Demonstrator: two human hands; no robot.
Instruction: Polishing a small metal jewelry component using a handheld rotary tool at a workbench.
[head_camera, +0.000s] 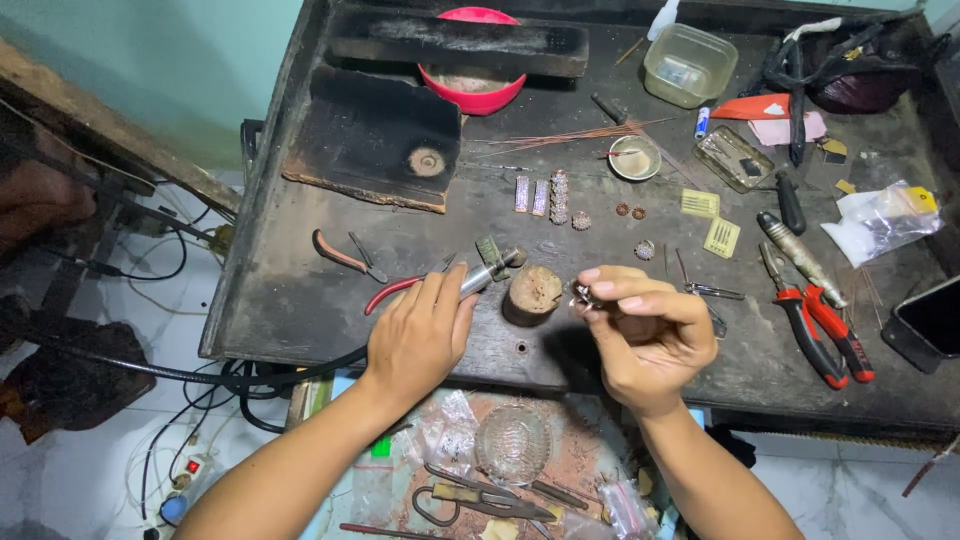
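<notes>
While left hand (415, 335) wraps closed round metal handpiece tool (487, 272), tip aimed toward wooden stump block (532, 293), right hand (645, 330) pinches small metal jewellery piece (584, 294) in fingertips, just beside block, above dark tabletop (300, 290). Grip on both firm. Risks, judged: piece tiny, pinch shallow, could slip and drop among clutter in tray below; tool tip near fingertips, could nick them. Red-handled pliers (825, 335) lie well right, untouched.

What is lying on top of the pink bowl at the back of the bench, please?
A long dark charred block lies across the pink bowl, covering most of its opening. Pale residue shows in the uncovered front; anything beneath the block is hidden.
</notes>
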